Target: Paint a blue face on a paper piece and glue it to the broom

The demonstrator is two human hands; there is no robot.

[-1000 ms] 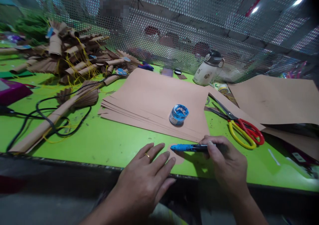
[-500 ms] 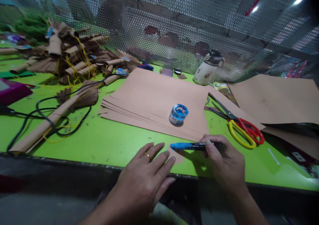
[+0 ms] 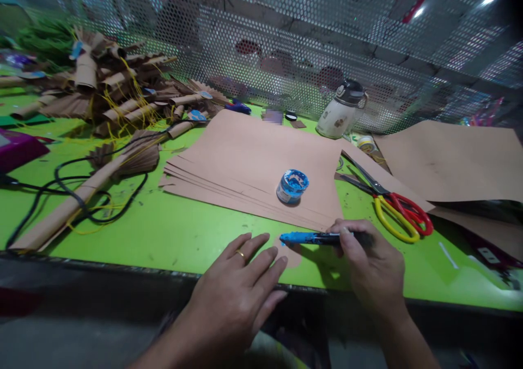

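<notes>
My left hand (image 3: 241, 282) lies spread with its fingertips on the left edge of a small rounded brown paper piece (image 3: 292, 257) near the table's front edge. In my right hand (image 3: 371, 262) is a black pen-like stick (image 3: 310, 239), its front half coated in blue paint. The blue tip is at the paper piece's upper left, where small blue marks show. Whether the stick is a brush or a pen I cannot tell. Beyond the hands an uncapped jar of blue paint (image 3: 291, 187) stands on a stack of brown paper sheets (image 3: 253, 156).
Scissors (image 3: 392, 205) with red and yellow handles lie at right, beside more brown sheets (image 3: 457, 162). A white bottle (image 3: 341, 113) stands at the back, before a perforated metal screen (image 3: 278, 47). Rolled paper shapes (image 3: 126, 96) with yellow string and a black cable (image 3: 61, 181) fill the left.
Small blue marks have appeared on the paper piece beneath the stick's tip. My right hand shifted slightly; my left hand stays in place. The view has tilted a little.
</notes>
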